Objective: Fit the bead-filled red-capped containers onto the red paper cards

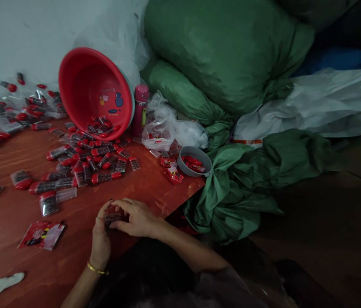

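the clear container [112, 218] sits between left hand [101, 240] and right hand [138, 218], both grasping it.

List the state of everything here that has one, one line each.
Left hand: curled around the small clear container
Right hand: fingers closed at the same container
Small clear container: held between both hands, no red cap showing
Red basin: tipped on its side, red-capped containers inside and before it
Grey bowl: upright, holding red pieces
Pink bottle: upright, lid on
Red packet: lying flat
Upper green sack: bulging
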### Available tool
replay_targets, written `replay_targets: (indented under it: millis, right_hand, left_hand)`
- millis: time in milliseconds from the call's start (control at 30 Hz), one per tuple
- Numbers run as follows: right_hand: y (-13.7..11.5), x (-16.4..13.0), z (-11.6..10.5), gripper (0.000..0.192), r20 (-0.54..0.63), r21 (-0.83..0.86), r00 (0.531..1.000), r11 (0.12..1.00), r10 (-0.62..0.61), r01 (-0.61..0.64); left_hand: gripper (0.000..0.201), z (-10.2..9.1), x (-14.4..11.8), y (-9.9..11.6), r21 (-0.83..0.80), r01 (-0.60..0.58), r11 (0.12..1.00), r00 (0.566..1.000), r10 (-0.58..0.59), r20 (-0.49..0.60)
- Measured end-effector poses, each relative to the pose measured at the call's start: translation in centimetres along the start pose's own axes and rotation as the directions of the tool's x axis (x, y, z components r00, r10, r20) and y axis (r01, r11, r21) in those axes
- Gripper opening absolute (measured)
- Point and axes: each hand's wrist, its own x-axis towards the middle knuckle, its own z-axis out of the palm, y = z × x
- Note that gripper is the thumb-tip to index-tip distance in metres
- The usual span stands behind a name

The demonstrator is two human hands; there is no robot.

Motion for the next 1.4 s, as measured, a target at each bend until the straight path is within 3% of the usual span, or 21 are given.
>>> replay_targets:
  millis: [100, 233, 400, 500, 600, 700, 767, 867, 967, 1067, 1167, 1233, 1333, 1400]
  right_hand:
    - [-0.4, -0.2, 0.6, 0.022, -0.009, -0.050, 1.000, 0.999, 0.020, -0.020]
    - [-0.2, -0.2, -0.8, 0.015, -0.045, -0.091, 0.999, 0.995, 0.029, -0.033]
    - [3.0, 1.9, -4.3, 0.014, -0.308, -0.249, 0.943, 0.946, 0.127, -0.208]
    - [6.6, 4.1, -6.7, 0.021, -0.454, -0.302, 0.869, 0.884, 0.196, -0.357]
    - [9.6, 6.0, -7.9, 0.024, -0.555, -0.420, 0.765, 0.683, 0.327, -0.597]
    - [11.1, 7.0, -8.2, 0.026, -0.600, -0.425, 0.708, 0.602, 0.372, -0.676]
    - [11.4, 7.2, -8.0, 0.028, -0.615, -0.408, 0.687, 0.589, 0.387, -0.697]
    - [11.5, 7.0, -7.7, 0.032, -0.600, -0.403, 0.681, 0.577, 0.419, -0.710]
    - [11.4, 6.7, -7.1, 0.036, -0.590, -0.405, 0.667, 0.548, 0.456, -0.732]
    - [11.3, 6.6, -6.8, 0.042, -0.624, -0.415, 0.653, 0.527, 0.429, -0.742]
    - [10.7, 6.2, -6.4, 0.057, -0.688, -0.434, 0.664, 0.567, 0.293, -0.700]
    - [9.9, 5.7, -5.6, 0.055, -0.686, -0.474, 0.714, 0.660, 0.139, -0.583]
    - [7.4, 5.0, -2.3, 0.044, -0.507, -0.519, 0.857, 0.828, -0.097, -0.214]
    - [4.9, 4.9, 1.3, 0.038, -0.352, -0.462, 0.915, 0.887, -0.197, 0.014]
  left_hand:
    - [0.071, 0.3, 0.3, -0.8, -0.011, -0.051, 0.999, 0.996, 0.052, 0.070]
    - [0.065, 0.6, 0.4, -0.9, 0.073, -0.093, 0.993, 0.988, 0.082, 0.132]
    - [0.064, -0.4, -0.4, 0.9, 0.264, -0.075, 0.961, 0.987, 0.034, 0.158]
    - [0.056, -2.7, -1.6, 1.5, 0.370, -0.086, 0.925, 0.992, 0.045, 0.118]
    - [0.049, -6.3, -3.3, 1.2, 0.482, -0.083, 0.872, 0.996, 0.082, 0.023]
    - [0.047, -10.5, -5.1, 0.3, 0.582, -0.069, 0.810, 0.986, 0.144, -0.082]
    - [0.044, -12.9, -6.0, -0.2, 0.683, -0.083, 0.726, 0.968, 0.222, -0.118]
    - [0.033, -14.5, -7.1, -0.5, 0.781, -0.216, 0.585, 0.911, 0.409, -0.054]
    - [0.020, -14.0, -7.6, -0.1, 0.801, -0.395, 0.450, 0.817, 0.570, 0.082]
    - [0.011, -13.1, -7.5, 0.4, 0.796, -0.484, 0.365, 0.775, 0.602, 0.195]
    - [0.008, -12.8, -7.4, 0.6, 0.797, -0.483, 0.362, 0.775, 0.601, 0.197]
    - [0.007, -12.7, -7.5, 0.7, 0.790, -0.490, 0.368, 0.767, 0.612, 0.191]
    - [0.006, -12.8, -7.7, 0.5, 0.781, -0.501, 0.374, 0.753, 0.632, 0.181]
    - [0.007, -12.9, -7.7, 0.3, 0.774, -0.503, 0.384, 0.754, 0.632, 0.176]
